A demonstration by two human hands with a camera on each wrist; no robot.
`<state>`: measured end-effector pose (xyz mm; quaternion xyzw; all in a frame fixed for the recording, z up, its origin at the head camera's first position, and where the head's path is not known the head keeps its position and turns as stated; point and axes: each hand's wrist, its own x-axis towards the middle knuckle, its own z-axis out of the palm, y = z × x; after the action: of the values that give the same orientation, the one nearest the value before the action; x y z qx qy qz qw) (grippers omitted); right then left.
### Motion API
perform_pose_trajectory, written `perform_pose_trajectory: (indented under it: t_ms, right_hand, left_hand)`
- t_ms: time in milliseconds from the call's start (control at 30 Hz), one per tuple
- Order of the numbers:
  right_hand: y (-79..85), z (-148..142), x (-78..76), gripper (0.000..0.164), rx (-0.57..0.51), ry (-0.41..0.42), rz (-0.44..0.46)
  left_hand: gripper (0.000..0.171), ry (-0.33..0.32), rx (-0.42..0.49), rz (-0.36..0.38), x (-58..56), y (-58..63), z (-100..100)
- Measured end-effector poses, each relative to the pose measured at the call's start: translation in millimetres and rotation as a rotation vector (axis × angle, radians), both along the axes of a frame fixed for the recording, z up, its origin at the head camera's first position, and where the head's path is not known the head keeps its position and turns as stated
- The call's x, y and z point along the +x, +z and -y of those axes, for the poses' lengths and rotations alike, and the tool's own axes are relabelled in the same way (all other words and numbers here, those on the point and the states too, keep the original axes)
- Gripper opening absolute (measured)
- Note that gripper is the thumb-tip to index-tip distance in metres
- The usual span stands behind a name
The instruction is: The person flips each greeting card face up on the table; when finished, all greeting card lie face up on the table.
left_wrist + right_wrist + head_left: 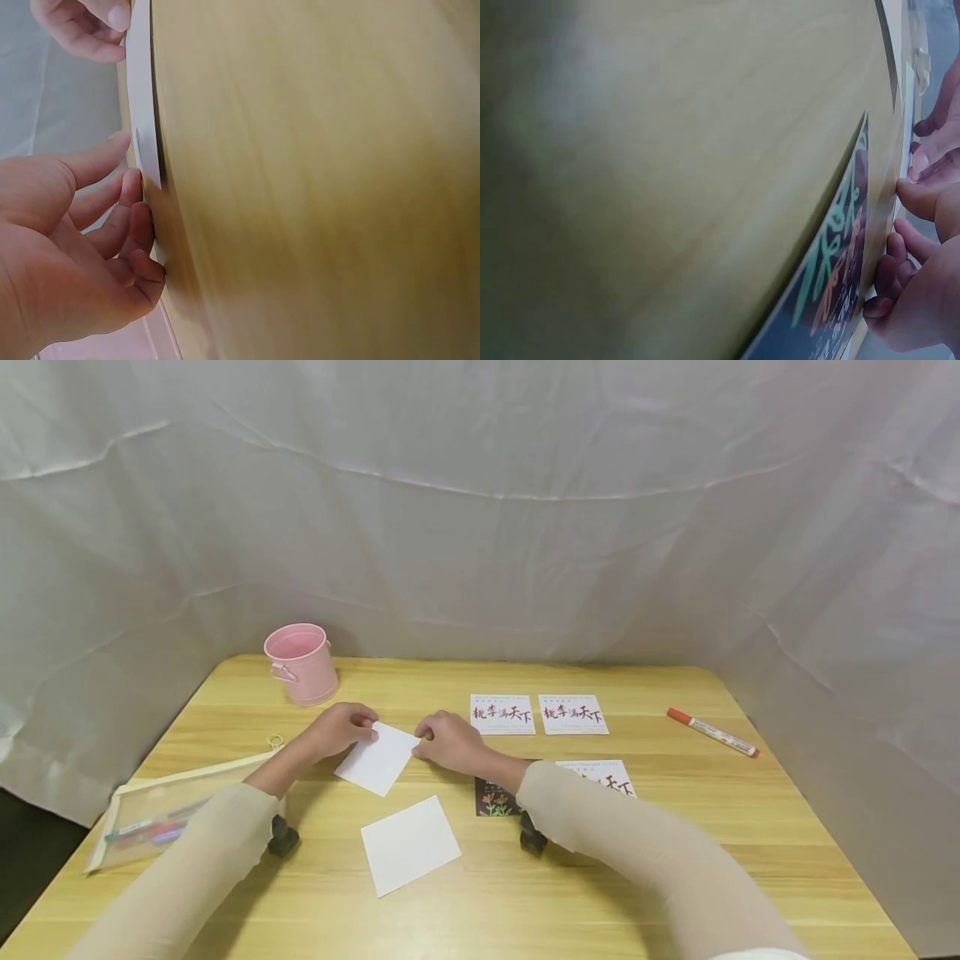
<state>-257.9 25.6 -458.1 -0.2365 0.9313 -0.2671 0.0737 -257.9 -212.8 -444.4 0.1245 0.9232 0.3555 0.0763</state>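
Both hands hold one white square card (378, 760) above the wooden table. My left hand (343, 730) pinches its upper left corner between thumb and fingers. At its right corner, the thumb and fingertips of my right hand (452, 742) pinch the edge. The left wrist view shows this card edge-on as a thin white strip (142, 90). Closer to me lies a second white card (411, 846). Under the right forearm is a dark card (495, 800) with drawn flowers, partly hidden; the right wrist view shows its orange and green drawing.
Two white cards with red lettering, a left one (502, 715) and a right one (573, 715), lie behind my right hand. A third lettered card (611, 773) is partly covered by the sleeve. Around them are a pink bucket (311, 672), an orange-capped marker (714, 732) and a mesh pouch (142, 810) holding pens.
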Motion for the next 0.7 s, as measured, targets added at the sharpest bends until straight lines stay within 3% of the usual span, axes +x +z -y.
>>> perform_pose_trajectory:
  t_ms: [533, 700]
  right_hand:
    - [5.9, 6.8, 3.5, 0.031, -0.032, -0.077, 0.084]
    - [6.8, 6.8, 3.5, 0.030, -0.056, -0.101, 0.098]
  left_hand:
    - [0.034, 0.000, -0.015, 0.032, -2.1, 2.3, -3.4]
    - [0.032, -0.001, 0.046, 0.065, -4.2, 2.9, -1.4]
